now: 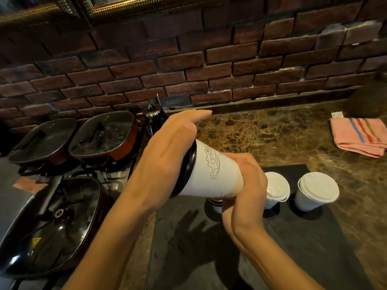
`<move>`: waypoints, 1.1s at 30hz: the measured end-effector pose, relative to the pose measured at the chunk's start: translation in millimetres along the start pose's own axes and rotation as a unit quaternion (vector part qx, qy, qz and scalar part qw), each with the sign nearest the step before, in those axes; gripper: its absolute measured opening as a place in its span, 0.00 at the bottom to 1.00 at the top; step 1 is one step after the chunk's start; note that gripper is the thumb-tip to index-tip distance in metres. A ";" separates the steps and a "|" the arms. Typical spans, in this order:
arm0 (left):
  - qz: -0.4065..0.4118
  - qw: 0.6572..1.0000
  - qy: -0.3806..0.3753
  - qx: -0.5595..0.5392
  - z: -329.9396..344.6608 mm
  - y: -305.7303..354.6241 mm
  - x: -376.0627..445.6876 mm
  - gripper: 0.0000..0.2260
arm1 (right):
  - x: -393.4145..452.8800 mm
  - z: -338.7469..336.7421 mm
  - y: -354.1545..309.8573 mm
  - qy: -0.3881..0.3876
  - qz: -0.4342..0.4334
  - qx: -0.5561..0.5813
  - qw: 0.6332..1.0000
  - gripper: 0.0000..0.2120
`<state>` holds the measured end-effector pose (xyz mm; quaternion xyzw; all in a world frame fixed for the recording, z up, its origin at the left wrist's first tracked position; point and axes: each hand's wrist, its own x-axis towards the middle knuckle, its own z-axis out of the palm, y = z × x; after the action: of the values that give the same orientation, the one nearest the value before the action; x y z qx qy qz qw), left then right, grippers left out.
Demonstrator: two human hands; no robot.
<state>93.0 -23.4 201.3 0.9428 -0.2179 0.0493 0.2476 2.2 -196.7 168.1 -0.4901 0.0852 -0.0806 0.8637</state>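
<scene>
Your right hand [245,191] is clamped round the base of the tilted white cup [217,174]; your left hand [165,155], fingers straight, presses its black lid [187,170].

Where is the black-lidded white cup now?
Head view, centre: the cup tilts above the black tray, left hand on its lid, right hand gripping its base, beside two white-lidded cups.

The left forearm [117,227] rises from the near edge of the tabletop [282,132], slanting up and to the right. The left hand [167,147] lies flat, palm pressed against the lidded end of a tilted cup [215,170], its fingers [188,118] straight and together, pointing toward the far edge. The right forearm [272,258] comes in from the near right corner. The right hand [245,185] wraps curled fingers round the cup's other end.
</scene>
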 end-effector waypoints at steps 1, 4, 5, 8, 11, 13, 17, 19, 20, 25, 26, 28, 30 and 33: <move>0.004 0.999 0.011 -0.039 4.5 8.6 1.5 0.23 | -2.1 -1.3 1.0 0.005 0.001 -0.005 1.000 0.14; -0.117 0.975 0.014 -0.186 9.5 20.0 11.8 0.24 | -7.1 -3.8 9.7 0.033 0.011 -0.006 0.999 0.13; -0.136 0.966 0.015 -0.219 12.8 13.2 11.4 0.22 | -7.3 -5.3 12.6 0.041 0.012 -0.005 0.999 0.13; -0.168 0.946 -0.029 -0.276 28.9 -10.8 4.0 0.18 | -5.1 -12.6 15.1 0.059 0.032 -0.014 0.998 0.12; -0.130 0.943 0.055 -0.301 20.4 8.4 -20.8 0.08 | 4.6 -15.9 3.8 0.056 0.049 -0.008 0.997 0.14; -0.080 0.926 0.136 -0.342 0.6 62.2 -29.0 0.14 | 10.3 -13.9 -6.5 0.061 0.061 0.012 0.996 0.17; 0.044 0.940 0.210 -0.267 -5.9 103.1 -45.7 0.20 | 15.6 -7.8 -19.2 0.050 0.074 0.043 0.995 0.12; 0.060 0.941 0.229 -0.243 -5.9 96.3 -42.1 0.18 | 15.3 -7.4 -22.8 0.021 0.060 0.019 0.998 0.11; 0.069 0.935 0.250 -0.242 -6.7 94.7 -42.7 0.17 | 14.1 -7.3 -25.0 0.001 0.037 -0.001 0.999 0.12; -0.039 0.865 0.330 -0.377 -13.3 82.2 -45.9 0.15 | 12.7 -15.3 -40.3 -0.204 -0.210 -0.226 0.929 0.16; -0.085 0.853 0.319 -0.404 -17.5 80.6 -43.3 0.14 | 15.8 -18.6 -42.4 -0.244 -0.257 -0.294 0.888 0.23; -0.162 0.843 0.281 -0.430 -22.1 78.0 -38.6 0.14 | 22.4 -24.1 -43.8 -0.292 -0.345 -0.431 0.781 0.35; -0.179 0.852 0.252 -0.423 -22.1 77.4 -35.3 0.15 | 24.3 -26.2 -43.3 -0.298 -0.370 -0.493 0.729 0.41; -0.163 0.855 0.247 -0.426 -19.3 81.6 -32.3 0.15 | 21.1 -26.2 -41.0 -0.279 -0.349 -0.494 0.746 0.42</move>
<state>28.6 -65.4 248.0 0.7235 0.0081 0.1418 0.6755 14.5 -244.0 188.7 -0.8445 -0.3086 -0.1827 0.3978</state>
